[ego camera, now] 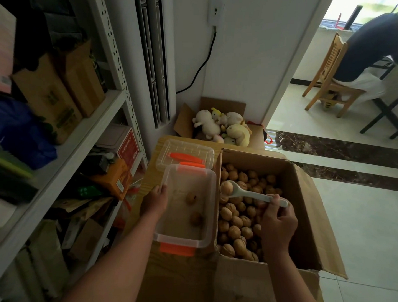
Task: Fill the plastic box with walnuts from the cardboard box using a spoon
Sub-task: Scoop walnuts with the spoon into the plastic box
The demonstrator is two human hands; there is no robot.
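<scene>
A clear plastic box (208,219) with orange latches stands on a wooden surface and holds two walnuts (191,198). My left hand (154,200) grips its left rim. To its right, an open cardboard box (308,211) is full of walnuts (236,229). My right hand (278,221) holds the handle of a pale spoon (248,194) above the cardboard box. One walnut (226,187) lies in the spoon's bowl, close to the plastic box's right rim.
The clear lid (184,155) with orange clips lies behind the plastic box. A box of plush toys (221,126) stands further back. Cluttered metal shelves (58,146) fill the left. A person sits on a wooden chair (327,76) at the far right.
</scene>
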